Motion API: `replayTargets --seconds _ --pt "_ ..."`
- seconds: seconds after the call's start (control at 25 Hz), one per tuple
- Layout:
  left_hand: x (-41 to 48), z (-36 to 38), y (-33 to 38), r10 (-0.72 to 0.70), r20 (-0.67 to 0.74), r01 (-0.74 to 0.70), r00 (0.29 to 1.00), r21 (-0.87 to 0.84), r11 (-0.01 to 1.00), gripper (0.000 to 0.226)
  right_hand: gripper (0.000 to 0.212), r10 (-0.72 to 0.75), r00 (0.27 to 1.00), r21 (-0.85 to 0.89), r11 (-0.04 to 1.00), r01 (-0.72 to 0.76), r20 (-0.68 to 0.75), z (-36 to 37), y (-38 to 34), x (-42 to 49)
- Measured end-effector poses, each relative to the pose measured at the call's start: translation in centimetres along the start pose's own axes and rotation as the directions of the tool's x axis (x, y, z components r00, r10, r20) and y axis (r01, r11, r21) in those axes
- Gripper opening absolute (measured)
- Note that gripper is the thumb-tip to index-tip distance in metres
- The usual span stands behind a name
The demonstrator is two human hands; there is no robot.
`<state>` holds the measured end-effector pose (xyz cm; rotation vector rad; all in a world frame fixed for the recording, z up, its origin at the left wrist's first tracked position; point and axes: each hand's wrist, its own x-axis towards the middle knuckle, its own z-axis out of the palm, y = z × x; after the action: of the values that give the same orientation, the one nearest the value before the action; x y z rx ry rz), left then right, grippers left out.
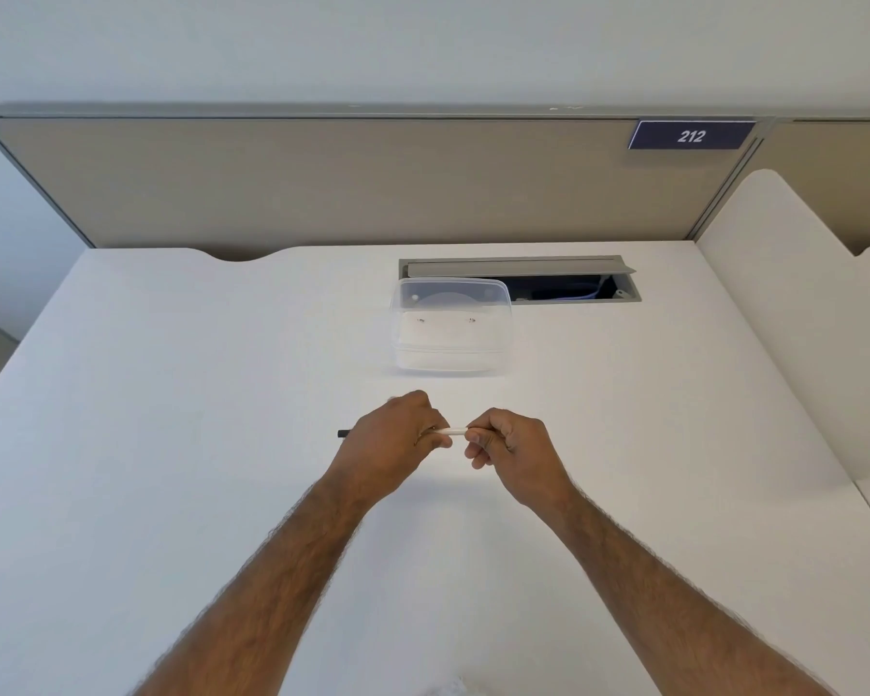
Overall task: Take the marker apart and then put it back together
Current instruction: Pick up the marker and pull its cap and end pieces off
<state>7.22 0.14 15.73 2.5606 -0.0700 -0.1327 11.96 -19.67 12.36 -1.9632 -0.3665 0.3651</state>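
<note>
You are gripping the marker (454, 431) between both fists, your left hand (392, 435) clenched around its dark-tipped end and your right hand (511, 443) pinching the other. It is probably handling light, stiff and a little slick, so grip close to the joint. A clear container (451, 325) is sitting beyond your hands, obstructing nothing.

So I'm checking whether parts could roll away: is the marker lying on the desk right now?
No, both the left hand and right hand hold the marker level above the white desk.
</note>
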Motion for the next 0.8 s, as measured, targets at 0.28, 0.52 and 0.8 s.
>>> replayTargets --seconds 0.28,0.52,0.8 --pt "-0.1 0.1 0.0 -0.002 -0.014 0.002 1.000 -0.021 1.000 0.013 0.016 0.019 1.000 -0.006 1.000 -0.018 0.025 0.1 -0.2 -0.2" --pt "-0.4 0.0 0.1 0.000 0.035 0.002 0.999 -0.077 0.997 0.018 0.017 0.009 1.000 0.006 1.000 -0.009 0.012 -0.1 -0.2 -0.4" --pt "-0.9 0.4 1.1 -0.021 -0.019 0.019 1.000 -0.087 0.996 0.014 0.018 0.015 1.000 0.049 0.999 -0.016 0.018 0.1 -0.3 -0.8"
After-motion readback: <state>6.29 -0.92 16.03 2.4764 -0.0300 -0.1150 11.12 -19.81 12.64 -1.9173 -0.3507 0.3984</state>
